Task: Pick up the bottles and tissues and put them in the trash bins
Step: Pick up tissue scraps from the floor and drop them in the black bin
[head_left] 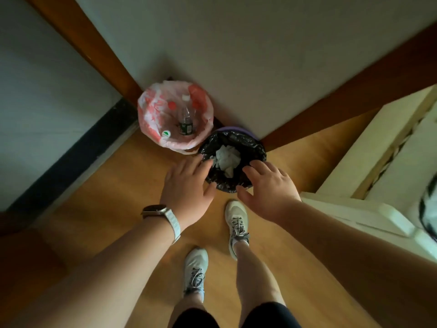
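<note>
Both arms reach forward and down at mid-frame: the left hand [186, 185] is over the left rim of the black-lined bin [256, 147] and the right hand [270, 189] over its right rim, fingers [201, 163] loosely spread, holding nothing. The tissues [227, 157] lie inside that bin; the bottles [186, 120] stand in the pink-lined bin [150, 110] just beside it at upper left. Both bins sit in the wall corner, with open floor [106, 185] at left and white furniture [354, 209] close on the right.
</note>
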### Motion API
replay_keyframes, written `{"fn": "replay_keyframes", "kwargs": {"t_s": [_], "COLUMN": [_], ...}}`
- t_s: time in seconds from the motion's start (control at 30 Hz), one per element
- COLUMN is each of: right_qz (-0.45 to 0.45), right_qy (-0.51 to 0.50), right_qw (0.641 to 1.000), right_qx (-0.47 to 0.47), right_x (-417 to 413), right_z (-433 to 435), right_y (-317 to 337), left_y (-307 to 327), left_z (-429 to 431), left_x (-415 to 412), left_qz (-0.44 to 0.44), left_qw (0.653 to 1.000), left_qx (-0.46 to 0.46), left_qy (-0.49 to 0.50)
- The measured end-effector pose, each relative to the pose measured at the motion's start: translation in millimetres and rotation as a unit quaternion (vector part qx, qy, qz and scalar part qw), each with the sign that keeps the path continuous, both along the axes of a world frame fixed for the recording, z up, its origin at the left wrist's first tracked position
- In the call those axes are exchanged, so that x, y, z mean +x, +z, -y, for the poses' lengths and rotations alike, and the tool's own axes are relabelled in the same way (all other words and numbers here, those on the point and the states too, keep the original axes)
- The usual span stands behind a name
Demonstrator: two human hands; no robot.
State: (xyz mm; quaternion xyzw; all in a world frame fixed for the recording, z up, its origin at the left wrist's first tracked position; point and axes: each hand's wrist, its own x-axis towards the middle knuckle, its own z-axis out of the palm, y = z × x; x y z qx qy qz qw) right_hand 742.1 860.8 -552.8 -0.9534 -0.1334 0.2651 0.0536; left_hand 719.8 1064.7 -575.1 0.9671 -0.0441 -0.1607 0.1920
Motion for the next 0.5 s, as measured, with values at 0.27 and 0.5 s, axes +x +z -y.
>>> {"fn": "replay_keyframes", "kwargs": {"t_s": [0.27,0.5], "right_qz": [0.064,0.142], "right_qy": [0.015,-0.039], "right_qw": [0.997,0.988], "right_qx": [-0.027,-0.038], "right_x": [-63,-121], "right_z": [-17,-9], "right_y": [155,269], "left_y": [147,256], "left_z": [-18,-20], "left_x": [-49,-90], "left_qz": [0.064,0.155], "left_qw": [0.996,0.981], "left_qx": [0.019,-0.007], "left_qy": [-0.053,-0.117]}}
